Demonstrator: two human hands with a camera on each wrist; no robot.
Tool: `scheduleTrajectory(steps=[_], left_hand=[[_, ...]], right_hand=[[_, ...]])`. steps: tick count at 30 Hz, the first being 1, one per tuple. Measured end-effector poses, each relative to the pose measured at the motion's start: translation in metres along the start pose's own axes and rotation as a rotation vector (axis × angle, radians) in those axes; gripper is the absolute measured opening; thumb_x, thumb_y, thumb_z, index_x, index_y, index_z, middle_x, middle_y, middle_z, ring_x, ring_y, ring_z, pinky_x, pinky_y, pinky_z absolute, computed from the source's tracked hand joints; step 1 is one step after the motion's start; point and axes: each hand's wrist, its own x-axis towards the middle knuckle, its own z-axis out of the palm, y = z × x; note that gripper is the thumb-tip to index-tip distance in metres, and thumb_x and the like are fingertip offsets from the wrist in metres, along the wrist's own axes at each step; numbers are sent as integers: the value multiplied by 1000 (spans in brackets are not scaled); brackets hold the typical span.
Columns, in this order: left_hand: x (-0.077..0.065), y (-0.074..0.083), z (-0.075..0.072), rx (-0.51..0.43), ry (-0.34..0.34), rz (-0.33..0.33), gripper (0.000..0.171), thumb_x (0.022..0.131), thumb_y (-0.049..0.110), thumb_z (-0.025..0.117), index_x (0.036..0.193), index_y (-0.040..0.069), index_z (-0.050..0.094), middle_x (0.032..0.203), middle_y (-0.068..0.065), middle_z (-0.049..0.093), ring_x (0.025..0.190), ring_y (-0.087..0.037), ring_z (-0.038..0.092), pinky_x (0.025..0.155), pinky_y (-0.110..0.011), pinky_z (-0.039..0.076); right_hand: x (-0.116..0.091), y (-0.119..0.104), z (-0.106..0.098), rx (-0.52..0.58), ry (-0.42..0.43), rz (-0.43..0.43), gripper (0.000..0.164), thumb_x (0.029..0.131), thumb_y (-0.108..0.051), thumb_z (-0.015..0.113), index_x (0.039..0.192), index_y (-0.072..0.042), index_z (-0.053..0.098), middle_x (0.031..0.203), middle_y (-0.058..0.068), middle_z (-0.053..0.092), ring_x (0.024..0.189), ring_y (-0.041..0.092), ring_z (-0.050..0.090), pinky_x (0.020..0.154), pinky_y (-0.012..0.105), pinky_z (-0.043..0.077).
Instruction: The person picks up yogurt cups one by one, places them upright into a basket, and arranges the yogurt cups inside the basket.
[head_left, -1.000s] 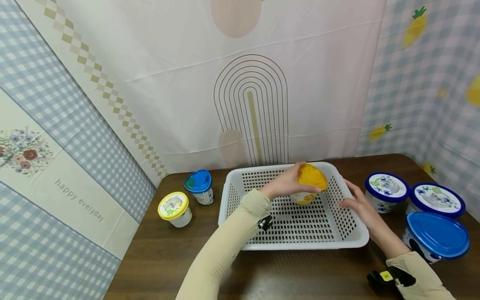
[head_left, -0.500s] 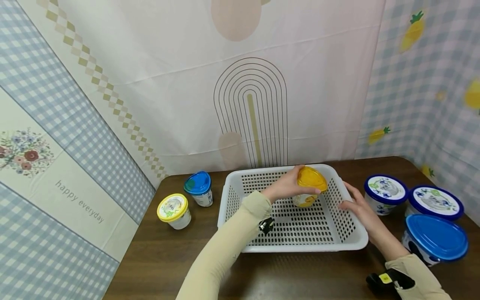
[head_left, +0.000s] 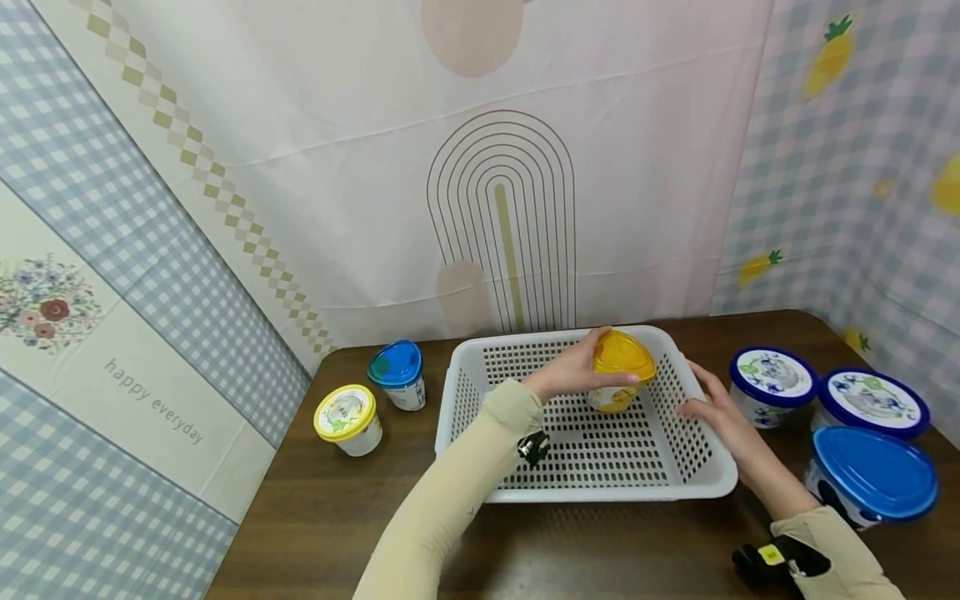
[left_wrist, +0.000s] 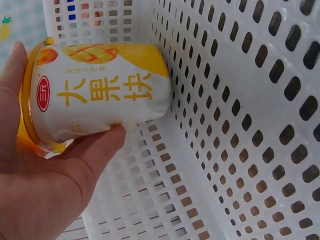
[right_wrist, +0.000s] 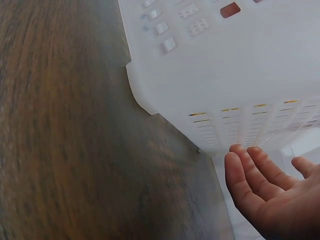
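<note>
In the head view, my left hand (head_left: pixel 577 368) grips a yellow-lidded tub (head_left: pixel 624 354) near the lid, inside a white perforated basket (head_left: pixel 600 493). The left wrist view shows the tub's white and yellow side (left_wrist: pixel 100 90) with printed characters, its base close against the basket's perforated surface; whether it bears weight there I cannot tell. My right hand (head_left: pixel 723 417) holds the basket's right rim, thumb over the top. In the right wrist view, the right hand's fingers (right_wrist: pixel 245 185) lie along the outside of the basket wall (right_wrist: pixel 240 65).
Left of the basket stand a yellow-lidded tub (head_left: pixel 348 419) and a blue-lidded cup (head_left: pixel 397 373). To the right are two tubs with white, blue-rimmed lids, one nearer (head_left: pixel 774 383) and one farther right (head_left: pixel 873 402), plus a larger blue-lidded tub (head_left: pixel 876 471). A curtain (head_left: pixel 360 208) hangs behind the brown table (head_left: pixel 322 517).
The yellow-lidded tub in my left hand has turned very slightly. Both hands and the basket otherwise keep their places.
</note>
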Motion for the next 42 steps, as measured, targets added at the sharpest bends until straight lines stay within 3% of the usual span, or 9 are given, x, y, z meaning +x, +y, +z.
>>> scheduleTrajectory(steps=[7, 15, 25, 42], left_hand=[[1, 1, -1, 40, -2, 6, 93, 77, 60, 63, 148, 22, 17, 141, 1, 37, 118, -12, 45, 97, -32, 38], [1, 2, -1, -19, -11, 8, 92, 78, 57, 64, 148, 23, 17, 138, 1, 41, 115, -11, 46, 96, -31, 39], [2, -1, 3, -57, 29, 17, 90, 75, 57, 67, 147, 25, 23, 137, 5, 41, 115, -8, 46, 96, -28, 39], [10, -3, 11, -113, -17, 23, 89, 75, 56, 68, 146, 31, 20, 139, 7, 38, 116, -6, 44, 96, -28, 38]], right_hand=[[1, -1, 1, -16, 10, -9, 75, 95, -18, 48, 149, -30, -2, 144, 30, 18, 113, 43, 44, 79, 52, 48], [1, -3, 1, -20, 7, -14, 76, 95, -17, 49, 149, -28, -2, 143, 30, 19, 111, 38, 48, 79, 51, 49], [1, -1, -1, -13, -1, -13, 73, 96, -17, 47, 149, -29, -1, 142, 30, 20, 108, 35, 51, 79, 49, 49], [0, -2, -3, -23, -3, 21, 78, 94, -14, 48, 149, -30, -5, 143, 32, 18, 108, 41, 50, 76, 52, 50]])
